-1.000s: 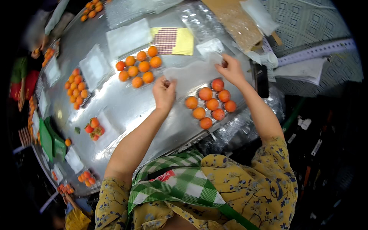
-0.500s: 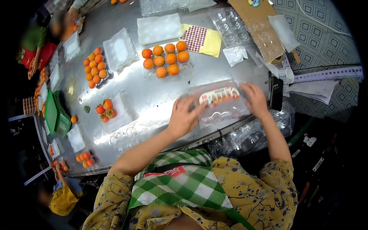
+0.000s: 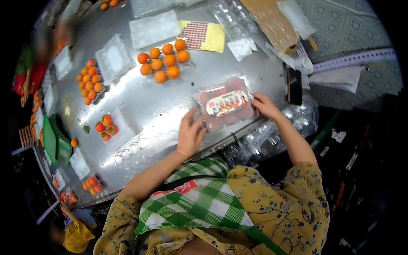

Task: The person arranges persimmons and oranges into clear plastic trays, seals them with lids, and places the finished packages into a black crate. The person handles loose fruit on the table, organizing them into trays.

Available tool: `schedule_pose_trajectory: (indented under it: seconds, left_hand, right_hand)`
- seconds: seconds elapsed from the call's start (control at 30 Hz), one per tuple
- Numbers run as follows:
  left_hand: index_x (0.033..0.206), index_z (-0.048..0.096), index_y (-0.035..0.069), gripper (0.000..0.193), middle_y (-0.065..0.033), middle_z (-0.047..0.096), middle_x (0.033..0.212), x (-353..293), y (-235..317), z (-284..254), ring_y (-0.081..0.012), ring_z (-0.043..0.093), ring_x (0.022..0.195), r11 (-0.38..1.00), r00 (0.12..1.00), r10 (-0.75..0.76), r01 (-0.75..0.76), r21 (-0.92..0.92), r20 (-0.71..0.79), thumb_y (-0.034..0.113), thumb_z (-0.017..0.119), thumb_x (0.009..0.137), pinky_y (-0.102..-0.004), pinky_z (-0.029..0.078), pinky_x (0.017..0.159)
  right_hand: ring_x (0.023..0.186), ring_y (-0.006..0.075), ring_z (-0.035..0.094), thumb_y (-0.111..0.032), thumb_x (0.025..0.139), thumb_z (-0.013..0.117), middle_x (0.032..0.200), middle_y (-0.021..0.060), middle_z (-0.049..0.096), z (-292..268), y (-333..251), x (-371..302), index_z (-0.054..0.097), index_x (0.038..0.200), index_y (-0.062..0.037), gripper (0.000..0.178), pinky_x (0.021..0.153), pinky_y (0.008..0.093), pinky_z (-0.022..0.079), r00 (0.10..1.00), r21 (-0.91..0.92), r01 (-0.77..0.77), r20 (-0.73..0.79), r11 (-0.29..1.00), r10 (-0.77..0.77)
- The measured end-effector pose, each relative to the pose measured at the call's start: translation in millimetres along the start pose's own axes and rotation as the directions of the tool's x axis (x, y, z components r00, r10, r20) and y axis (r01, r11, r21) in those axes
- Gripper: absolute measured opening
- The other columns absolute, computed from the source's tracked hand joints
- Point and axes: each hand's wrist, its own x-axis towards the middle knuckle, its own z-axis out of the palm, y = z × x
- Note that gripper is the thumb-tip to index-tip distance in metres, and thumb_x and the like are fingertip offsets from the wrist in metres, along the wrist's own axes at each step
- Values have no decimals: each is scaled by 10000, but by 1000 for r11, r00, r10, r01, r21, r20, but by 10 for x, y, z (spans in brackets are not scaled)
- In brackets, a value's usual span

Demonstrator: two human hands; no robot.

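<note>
A clear plastic fruit box (image 3: pixel 212 124) with a printed oval label (image 3: pixel 229 103) lies on the metal table in front of me. Pinkish shapes show dimly through its plastic; I cannot make them out. At its left edge my left hand (image 3: pixel 190 132) has its fingers apart, the tips by the side of the box. The fingers of my right hand (image 3: pixel 264 106) close on the right edge. Beyond the box, several orange persimmons (image 3: pixel 170 60) sit in a clear tray. To the left, a few persimmons with green caps (image 3: pixel 111 129) rest beside a white pad.
Another filled persimmon tray (image 3: pixel 89 83) and white padded trays (image 3: pixel 154 30) stand farther back. A yellow sticker sheet (image 3: pixel 215 37), crumpled paper (image 3: pixel 242 48) and a black phone (image 3: pixel 294 87) lie right. A green basket (image 3: pixel 61 142) is far left; other people work along that side.
The box has turned slightly and now shows pinkish shapes inside. My left hand has drawn back to its left edge, and my right hand has come down onto the right edge.
</note>
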Motion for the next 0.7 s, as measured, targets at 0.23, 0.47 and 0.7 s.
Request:
schedule_pose_trajectory:
  seconds: [0.23, 0.47, 0.7]
  left_hand:
    - [961, 594, 40, 169, -8, 591, 779, 71, -146, 172, -113, 546, 684, 390, 625, -623, 769, -506, 470, 173, 639, 865, -259, 449, 653]
    - [823, 578, 65, 114, -14, 595, 744, 188, -217, 255, -80, 492, 625, 298, 576, -631, 798, -523, 520, 150, 583, 898, -235, 400, 579]
    - [805, 581, 48, 102, -34, 611, 745, 196, -189, 267, -88, 483, 606, 308, 593, -637, 782, -542, 493, 107, 587, 887, -238, 390, 565]
  right_hand:
    - [579, 76, 519, -196, 890, 564, 665, -3, 551, -170, -26, 60, 573, 772, -60, 180, 507, 212, 409, 964, 3, -212, 167, 977, 208]
    - [585, 66, 492, -188, 917, 555, 664, -20, 525, -78, -33, 34, 521, 756, -83, 196, 523, 208, 395, 986, 43, -132, 113, 990, 126]
    - [587, 60, 468, -204, 932, 556, 664, -24, 518, -60, 60, 50, 514, 757, -82, 217, 530, 212, 369, 993, 10, -45, 105, 999, 43]
